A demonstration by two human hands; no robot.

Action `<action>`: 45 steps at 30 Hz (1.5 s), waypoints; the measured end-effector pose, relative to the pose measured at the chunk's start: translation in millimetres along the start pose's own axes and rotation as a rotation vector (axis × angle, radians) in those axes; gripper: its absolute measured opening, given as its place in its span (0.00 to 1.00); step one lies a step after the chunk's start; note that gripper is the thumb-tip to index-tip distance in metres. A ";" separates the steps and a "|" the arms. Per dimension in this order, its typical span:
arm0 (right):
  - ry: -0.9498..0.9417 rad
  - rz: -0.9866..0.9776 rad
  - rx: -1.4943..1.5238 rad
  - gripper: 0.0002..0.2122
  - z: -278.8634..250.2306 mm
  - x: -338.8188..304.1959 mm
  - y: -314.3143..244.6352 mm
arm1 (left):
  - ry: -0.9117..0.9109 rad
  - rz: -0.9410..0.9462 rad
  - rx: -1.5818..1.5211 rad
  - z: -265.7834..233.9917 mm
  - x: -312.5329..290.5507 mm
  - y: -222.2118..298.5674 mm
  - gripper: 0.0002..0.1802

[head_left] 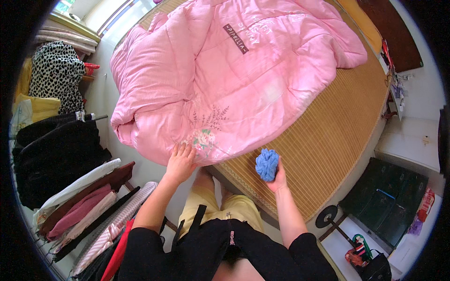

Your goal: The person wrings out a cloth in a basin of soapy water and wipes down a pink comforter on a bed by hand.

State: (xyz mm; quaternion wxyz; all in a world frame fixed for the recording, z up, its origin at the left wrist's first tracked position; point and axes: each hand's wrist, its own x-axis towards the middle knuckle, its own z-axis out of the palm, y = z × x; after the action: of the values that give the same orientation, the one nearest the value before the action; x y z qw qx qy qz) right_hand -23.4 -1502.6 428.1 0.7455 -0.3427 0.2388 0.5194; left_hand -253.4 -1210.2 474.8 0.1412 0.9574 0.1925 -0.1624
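Note:
A large pink quilt (262, 79) with a floral print and a dark label lies bunched over the bed, its near edge hanging past the bed's side. My left hand (182, 161) rests flat on the quilt's near corner, beside the printed flowers, with fingers stretched out. In my right hand (277, 179) is a crumpled blue cloth (266, 165), gripped from its right side above the bed's woven mat (318, 154). Most of the right fingers are hidden behind the cloth.
To the left, a rack holds several hanging garments (84, 206), near dark folded clothing (56, 150) and a spotted black-and-white fabric (56, 77). A dark green chest (382, 201) stands at the lower right, with a dumbbell plate (326, 216) and a black bag (375, 269) nearby.

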 end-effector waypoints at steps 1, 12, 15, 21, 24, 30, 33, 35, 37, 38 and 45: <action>0.008 -0.007 0.004 0.25 5.1 -1.2 2.0 | -0.020 0.008 0.015 -5.9 1.3 -0.4 0.31; 0.375 -0.476 -0.807 0.18 119.4 88.8 -15.0 | 0.169 0.425 0.132 -64.6 209.1 -73.4 0.34; 0.419 -0.841 -1.181 0.18 192.6 180.7 -10.9 | 0.176 0.456 0.205 -57.6 264.5 -109.2 0.43; 0.736 -1.116 -1.478 0.18 231.2 303.7 105.1 | -0.101 0.541 0.151 -12.6 268.4 -148.6 0.54; 0.704 -1.126 -1.656 0.18 225.7 307.9 136.0 | -0.188 0.532 0.177 -16.6 268.5 -163.4 0.52; 0.948 -1.177 -2.316 0.13 205.8 402.1 54.3 | -0.183 0.565 -0.004 20.4 288.7 -175.2 0.47; 1.190 -1.087 -2.184 0.09 238.2 458.6 -91.6 | -0.165 0.603 -0.060 23.3 295.8 -176.9 0.45; 1.308 -1.108 -2.085 0.09 236.3 460.8 -152.3 | -0.161 0.653 -0.112 30.0 304.5 -165.3 0.45; 1.354 -1.050 -1.942 0.09 246.0 458.0 -144.3 | -0.177 0.652 -0.143 32.5 301.9 -168.2 0.44; 1.208 -0.986 -1.840 0.10 244.4 441.0 -106.1 | -0.213 0.647 -0.138 33.8 298.7 -173.7 0.43; 0.840 -0.890 -2.220 0.14 223.4 391.6 57.3 | -0.134 0.574 -0.154 31.4 296.9 -183.0 0.44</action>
State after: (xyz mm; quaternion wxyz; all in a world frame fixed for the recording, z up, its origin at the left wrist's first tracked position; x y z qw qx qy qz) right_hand 58.5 -1080.9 279.6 0.0347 -0.9697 -0.2420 -0.0034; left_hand -78.0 -962.6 299.8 0.2656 0.9464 -0.0841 -0.1635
